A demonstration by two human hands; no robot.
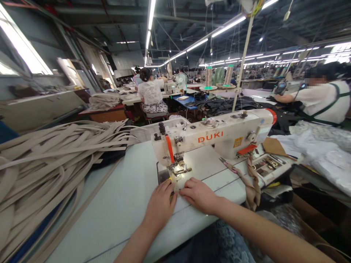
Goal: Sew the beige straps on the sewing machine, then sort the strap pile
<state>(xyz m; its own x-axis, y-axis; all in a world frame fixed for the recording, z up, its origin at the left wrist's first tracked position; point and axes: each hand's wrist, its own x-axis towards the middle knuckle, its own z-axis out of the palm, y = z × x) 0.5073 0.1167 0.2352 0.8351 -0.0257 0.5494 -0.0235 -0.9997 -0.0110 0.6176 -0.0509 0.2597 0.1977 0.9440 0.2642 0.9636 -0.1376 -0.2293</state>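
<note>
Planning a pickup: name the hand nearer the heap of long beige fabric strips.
Left. The left hand rests right of the heap of long beige fabric strips; the right hand lies farther right.

The hall is brightly, evenly lit by long rows of ceiling tube lights (151,14), which blow out to pure white, as does the window (24,51) at upper left. A bright spot at the needle of the sewing machine (214,137) throws hot glare on the pale counter (123,197) just ahead of the left hand (160,204) and right hand (199,195), whose shadows are faint. The wide lens bows straight lines and stretches the edges.
</note>
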